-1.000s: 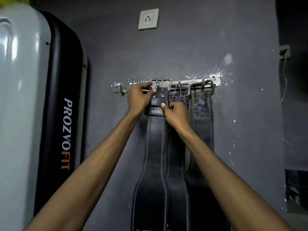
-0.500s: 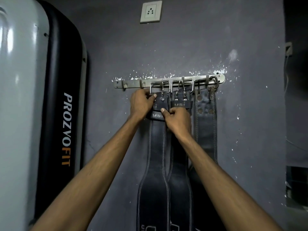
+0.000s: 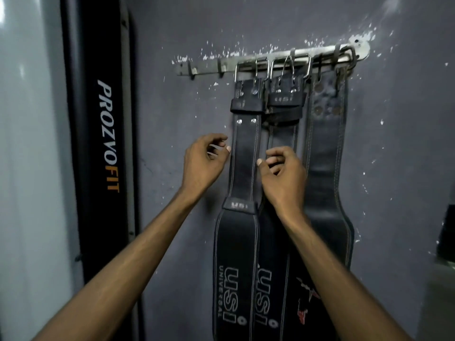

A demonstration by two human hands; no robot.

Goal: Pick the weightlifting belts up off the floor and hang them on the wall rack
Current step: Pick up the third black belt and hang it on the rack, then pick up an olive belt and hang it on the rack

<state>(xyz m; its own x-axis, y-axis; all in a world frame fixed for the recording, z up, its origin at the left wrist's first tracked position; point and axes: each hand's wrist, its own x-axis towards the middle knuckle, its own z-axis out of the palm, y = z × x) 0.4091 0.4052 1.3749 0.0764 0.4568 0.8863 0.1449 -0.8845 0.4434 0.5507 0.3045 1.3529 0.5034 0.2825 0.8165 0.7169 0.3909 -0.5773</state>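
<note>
Three black leather weightlifting belts hang side by side from a metal wall rack (image 3: 327,54) by their buckles. The left belt (image 3: 245,153) and the middle belt (image 3: 283,136) carry USI lettering; the right belt (image 3: 325,143) hangs behind them. My left hand (image 3: 202,166) hovers just left of the left belt, fingers curled apart, holding nothing. My right hand (image 3: 283,178) is in front of the middle belt, thumb near the left belt's edge, fingers loosely apart and empty.
A tall black and grey padded machine (image 3: 103,134) marked PROZVOFIT stands against the wall on the left. Two bare hooks (image 3: 193,71) remain at the rack's left end. A dark object (image 3: 446,232) sits at the right edge.
Both hands have let go of the left belt's buckle end and dropped lower, away from the rack. The camera has moved closer and tilted down.
</note>
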